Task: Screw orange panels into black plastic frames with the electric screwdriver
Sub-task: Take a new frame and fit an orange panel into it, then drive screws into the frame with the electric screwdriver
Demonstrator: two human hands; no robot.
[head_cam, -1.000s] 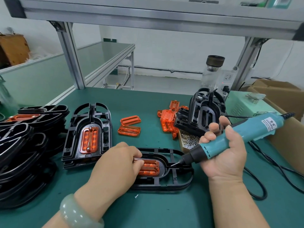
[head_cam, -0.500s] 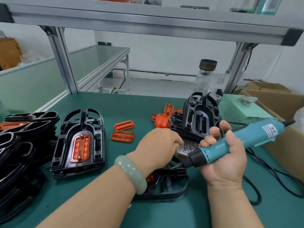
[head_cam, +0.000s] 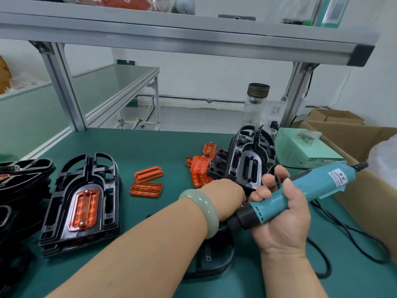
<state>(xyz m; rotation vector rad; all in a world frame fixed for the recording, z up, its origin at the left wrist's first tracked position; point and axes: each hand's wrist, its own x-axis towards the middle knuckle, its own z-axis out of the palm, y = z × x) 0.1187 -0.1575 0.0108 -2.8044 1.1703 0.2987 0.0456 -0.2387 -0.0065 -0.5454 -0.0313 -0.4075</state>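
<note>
My right hand [head_cam: 285,214] grips the teal electric screwdriver [head_cam: 322,186], which slants down to the left with its black nose over a black frame [head_cam: 214,263]. That frame lies flat on the green mat, mostly hidden under my left forearm, and its orange panel is out of sight. My left hand [head_cam: 223,196] reaches across to the right, behind the screwdriver's nose, so its fingers are hidden. A stack of frames [head_cam: 64,211] at the left has an orange panel [head_cam: 84,209] on top. Two loose orange panels [head_cam: 148,182] lie mid-table.
More orange panels [head_cam: 199,168] and upright black frames [head_cam: 249,162] are heaped at the back right. Black frames [head_cam: 19,186] pile at the far left. A green power unit [head_cam: 300,149], a cardboard box [head_cam: 354,136], a glass bottle [head_cam: 255,104] and the tool's black cable [head_cam: 354,237] occupy the right.
My left hand has left the orange panel on the flat frame and moved right and back, behind the screwdriver tip. The right hand has kept the screwdriver in nearly the same place.
</note>
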